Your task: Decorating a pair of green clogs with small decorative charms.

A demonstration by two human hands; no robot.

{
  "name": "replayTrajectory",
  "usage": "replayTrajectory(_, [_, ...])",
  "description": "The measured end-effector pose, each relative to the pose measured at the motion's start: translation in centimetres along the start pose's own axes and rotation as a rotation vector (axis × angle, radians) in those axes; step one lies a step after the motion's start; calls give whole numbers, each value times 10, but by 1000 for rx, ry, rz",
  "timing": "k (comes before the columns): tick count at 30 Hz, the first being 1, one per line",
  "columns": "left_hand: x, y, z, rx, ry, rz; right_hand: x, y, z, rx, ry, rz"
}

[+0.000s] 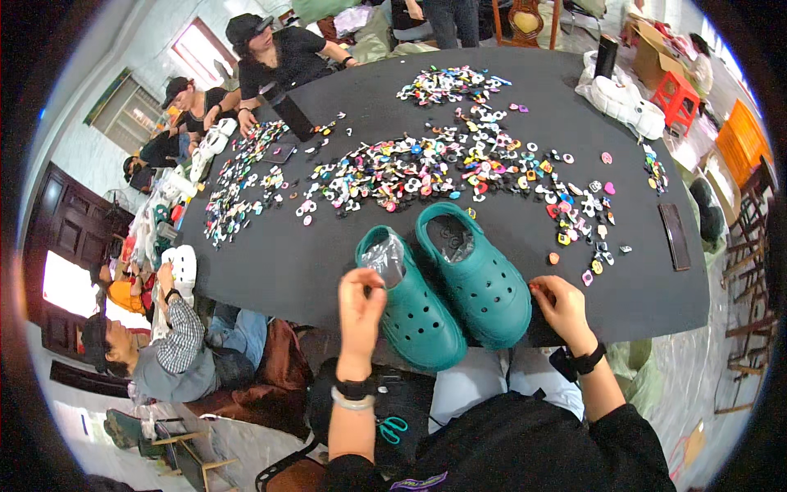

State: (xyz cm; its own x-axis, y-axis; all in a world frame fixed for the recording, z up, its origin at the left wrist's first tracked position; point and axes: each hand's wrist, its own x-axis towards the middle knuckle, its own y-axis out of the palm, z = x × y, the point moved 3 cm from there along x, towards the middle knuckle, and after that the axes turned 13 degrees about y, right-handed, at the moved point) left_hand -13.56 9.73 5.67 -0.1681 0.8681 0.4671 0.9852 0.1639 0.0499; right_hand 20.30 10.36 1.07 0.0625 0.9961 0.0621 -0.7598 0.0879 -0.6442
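Two green clogs lie side by side with their toes toward me, reaching over the table's near edge: a left clog (422, 324) and a right clog (488, 287). Small holes dot their tops, and crumpled clear plastic (385, 261) is tucked inside. Beside the left clog's opening is my left hand (361, 307), fingers curled into a pinch; whatever they grip is too small to tell. My right hand (566, 307) sits at the outer side of the right clog, thumb and finger drawn together near its surface. Anything between those fingertips is hidden.
Many small colourful shoe charms (410, 172) are heaped across the black table (270, 279). A phone (675, 236) lies at the right, a dark cylinder (291, 115) stands far left. White clogs (627, 107) rest at the far right. Co-workers (283, 57) sit along the left side.
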Motion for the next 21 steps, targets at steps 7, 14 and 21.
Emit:
replayTrajectory(7, [71, -119, 37, 435, -74, -117, -6, -2, -2, -74, -69, -49])
replayTrajectory(14, [154, -212, 133, 1100, -150, 187, 2, -1, -7, -25, 5, -41])
replayTrajectory(21, [185, -218, 175, 1212, -135, 227, 1, 2, -4, 29, -20, -64])
